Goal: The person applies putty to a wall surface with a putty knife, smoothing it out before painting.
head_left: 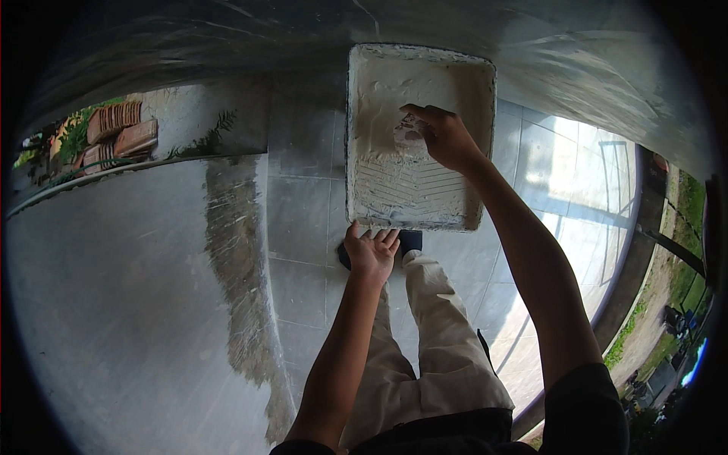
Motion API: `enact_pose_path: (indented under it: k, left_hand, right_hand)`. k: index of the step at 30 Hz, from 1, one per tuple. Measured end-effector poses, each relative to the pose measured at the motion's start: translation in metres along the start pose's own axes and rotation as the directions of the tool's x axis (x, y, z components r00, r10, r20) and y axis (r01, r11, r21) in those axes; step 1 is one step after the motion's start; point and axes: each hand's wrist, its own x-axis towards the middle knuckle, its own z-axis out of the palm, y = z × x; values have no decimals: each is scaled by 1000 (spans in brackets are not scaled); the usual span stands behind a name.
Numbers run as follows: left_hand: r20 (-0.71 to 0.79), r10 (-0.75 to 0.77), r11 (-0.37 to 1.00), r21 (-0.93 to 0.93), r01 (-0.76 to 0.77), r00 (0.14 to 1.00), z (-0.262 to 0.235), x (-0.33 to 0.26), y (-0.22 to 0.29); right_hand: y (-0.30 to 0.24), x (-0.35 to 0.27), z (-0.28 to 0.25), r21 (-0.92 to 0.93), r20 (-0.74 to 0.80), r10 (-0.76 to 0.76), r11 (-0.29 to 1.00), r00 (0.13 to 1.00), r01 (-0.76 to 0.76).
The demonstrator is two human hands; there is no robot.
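A rectangular paint tray [422, 192], coated in off-white paint with a ribbed near half, is raised in front of me above my shoes. My left hand [371, 254] is at its near left edge, palm up; its thumb touches the rim while its spread fingers reach to the underside. Over the middle of the tray, my right hand [446, 136] is closed on a small paint-smeared piece [410, 136], mottled white and brownish. Its kind cannot be made out, as my fingers cover part of it. Wet paint lies thicker around it.
A smooth grey wall [265, 38] rises just beyond the tray. Grey floor tiles [299, 235] lie below, sunlit on the right. At left is a pale slab [129, 288] with a rough dark strip [231, 250]. Stacked clay tiles [121, 130] stand farther off.
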Motion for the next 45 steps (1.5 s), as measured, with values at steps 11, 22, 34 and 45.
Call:
enact_pose_path:
  k: [11,22,34,45]
  left_hand:
    - [93,-9,999,52,5,996,-9,5,2]
    - [30,-17,1000,1,17,999,3,-1,2]
    - [91,-11,1000,13,10,996,-3,-2,3]
    - [26,70,997,32,-70,997,-4,-1,10]
  right_hand:
    - [9,10,29,17,23,-48,999,999,47]
    - [16,6,28,-12,1,55,998,998,-55]
    - [11,-15,38,22,-40,142,990,989,-142]
    - [-9,13,40,46,-51,19,999,999,-16]
